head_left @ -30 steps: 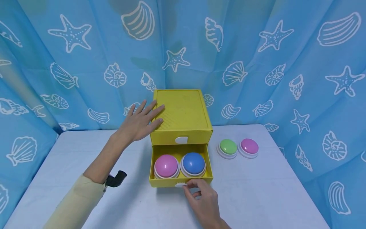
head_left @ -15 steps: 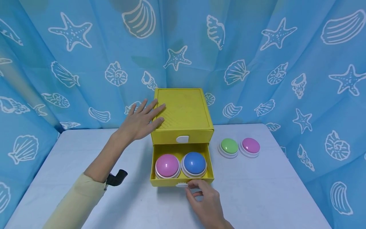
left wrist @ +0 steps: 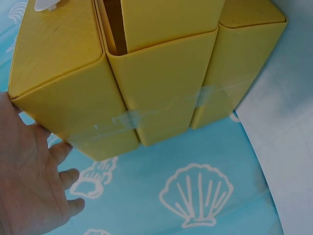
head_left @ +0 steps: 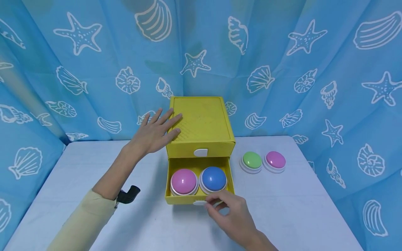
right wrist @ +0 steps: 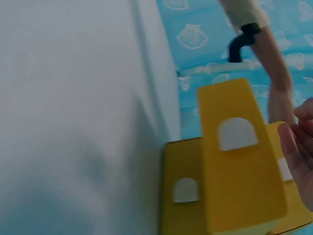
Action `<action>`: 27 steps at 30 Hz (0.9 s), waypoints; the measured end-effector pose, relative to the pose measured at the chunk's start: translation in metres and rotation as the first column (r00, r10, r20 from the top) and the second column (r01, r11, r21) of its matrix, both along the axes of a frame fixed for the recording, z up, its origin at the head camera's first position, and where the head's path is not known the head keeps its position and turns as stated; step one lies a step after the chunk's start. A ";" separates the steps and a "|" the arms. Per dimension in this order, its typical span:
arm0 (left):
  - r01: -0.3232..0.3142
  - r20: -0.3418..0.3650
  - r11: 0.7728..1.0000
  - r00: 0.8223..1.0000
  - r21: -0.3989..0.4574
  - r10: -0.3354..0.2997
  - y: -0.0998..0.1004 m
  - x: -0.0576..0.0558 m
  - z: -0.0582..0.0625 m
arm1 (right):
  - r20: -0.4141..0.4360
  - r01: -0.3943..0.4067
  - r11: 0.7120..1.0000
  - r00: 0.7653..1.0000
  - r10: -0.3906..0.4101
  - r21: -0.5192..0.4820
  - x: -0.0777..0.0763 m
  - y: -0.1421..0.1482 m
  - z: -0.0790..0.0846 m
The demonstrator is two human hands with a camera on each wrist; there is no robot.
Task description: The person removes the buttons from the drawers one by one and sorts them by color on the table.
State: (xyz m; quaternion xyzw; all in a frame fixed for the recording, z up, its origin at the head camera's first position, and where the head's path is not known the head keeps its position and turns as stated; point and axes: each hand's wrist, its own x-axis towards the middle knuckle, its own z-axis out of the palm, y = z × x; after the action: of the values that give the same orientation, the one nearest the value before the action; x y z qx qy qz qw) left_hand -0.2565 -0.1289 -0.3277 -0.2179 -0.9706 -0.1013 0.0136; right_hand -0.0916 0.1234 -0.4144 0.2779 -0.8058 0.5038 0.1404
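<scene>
A yellow drawer box (head_left: 204,118) stands at the back centre, its middle drawer (head_left: 179,200) pulled out. Inside lie a pink domed push button (head_left: 183,181) and a blue one (head_left: 214,178), both with white rims. My left hand (head_left: 150,136) rests on the box's top left edge, fingers spread. Beside the white pull tab (head_left: 199,203) is my right hand (head_left: 233,214), thumb and forefinger bent near each other. In the right wrist view the tab (right wrist: 237,133) shows uncovered, with the fingers off to its side.
A green push button (head_left: 252,160) and another pink one (head_left: 275,160) stand on the white table (head_left: 282,209) right of the box. Behind hangs a blue curtain (head_left: 201,42) printed with shells and starfish. The top drawer's white tab (head_left: 200,152) sits flush against its front.
My right hand has come off the drawer's tab and shifted slightly right. The drawer stays pulled out, and the left hand keeps its place on the box.
</scene>
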 end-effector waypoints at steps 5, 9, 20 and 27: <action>0.002 -0.002 1.000 1.000 -0.003 -0.002 0.000 -0.001 -0.001 | 0.174 -0.117 0.993 0.978 0.118 -0.017 -0.014 0.006 0.020; 0.000 0.006 1.000 1.000 -0.009 0.000 0.001 -0.001 -0.001 | 0.342 -0.156 0.988 0.928 0.149 -0.006 -0.028 0.011 0.030; 0.014 -0.007 1.000 1.000 -0.015 -0.014 -0.001 -0.001 0.000 | 0.447 -0.295 0.953 0.862 0.238 0.062 -0.064 0.011 0.045; 0.014 -0.013 1.000 1.000 -0.011 -0.014 -0.001 -0.001 -0.001 | 0.410 -0.343 0.926 0.876 0.254 0.157 -0.077 -0.002 0.053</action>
State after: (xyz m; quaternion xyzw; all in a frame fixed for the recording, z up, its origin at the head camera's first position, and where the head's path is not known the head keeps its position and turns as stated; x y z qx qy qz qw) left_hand -0.2575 -0.1296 -0.3284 -0.2252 -0.9695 -0.0948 0.0180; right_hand -0.1684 0.1212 -0.3609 0.3100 -0.8163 0.4692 -0.1317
